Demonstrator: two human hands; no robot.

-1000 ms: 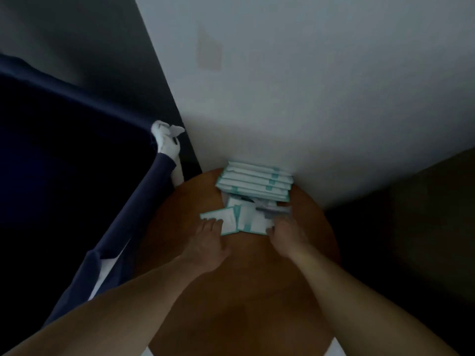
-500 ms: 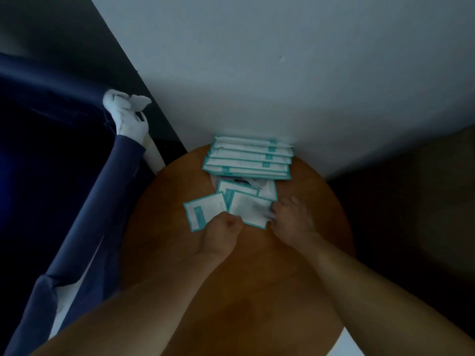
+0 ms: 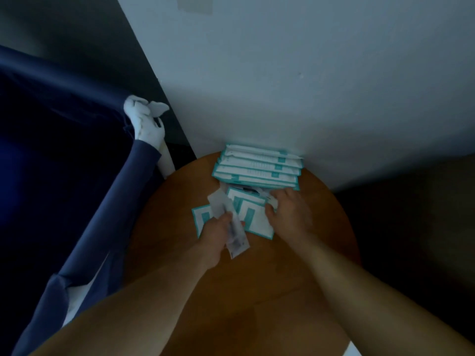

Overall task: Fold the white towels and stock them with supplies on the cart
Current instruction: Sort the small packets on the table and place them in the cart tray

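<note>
One long packet (image 3: pixel 218 204) squeezed in my left hand (image 3: pixel 215 236), right hand (image 3: pixel 289 214) flat on small packets (image 3: pixel 257 223). Gathering supplies; grab more next.

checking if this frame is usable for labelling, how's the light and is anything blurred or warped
Head view: dim, bluish light, the right side almost black; the narrow packet in the left hand is smeared by motion; print on the stacked packets is unreadable; the wide-angle lens stretches both forearms near the bottom edge.
</note>
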